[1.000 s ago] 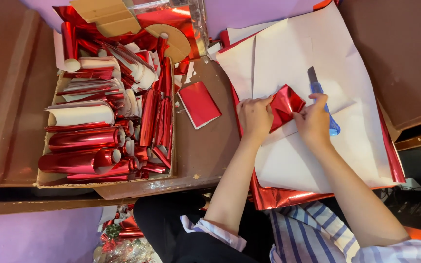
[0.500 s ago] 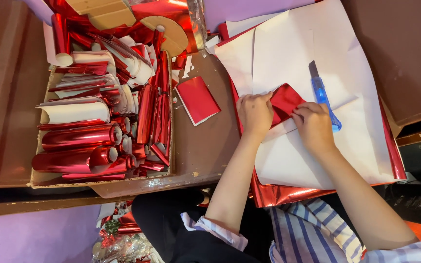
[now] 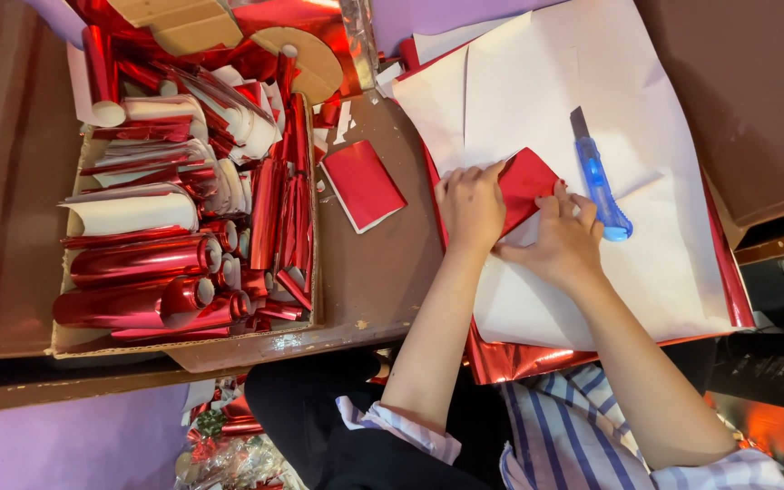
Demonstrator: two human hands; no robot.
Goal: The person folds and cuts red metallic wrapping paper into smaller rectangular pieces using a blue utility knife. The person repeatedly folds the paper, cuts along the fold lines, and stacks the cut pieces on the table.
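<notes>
Together, both hands press on a small red foil piece (image 3: 526, 184): the left hand (image 3: 470, 205) pins its edge flat while the right hand (image 3: 563, 238) steadies the fold, on white-backed sheets (image 3: 537, 82) covering the counter (image 3: 369, 272); a blue utility knife (image 3: 599, 174) lies just beside, a box of red foil rolls (image 3: 151, 263) further left

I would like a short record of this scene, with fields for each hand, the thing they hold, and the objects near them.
left hand: left hand presses flat on the red foil piece
right hand: right hand grips the lower edge of the same piece
surface: white paper sheets lying over red foil
tool nearby: blue utility knife, just right of the hands, untouched
also near: small red folded card on the brown table
far left: cardboard box full of red foil rolls
</notes>
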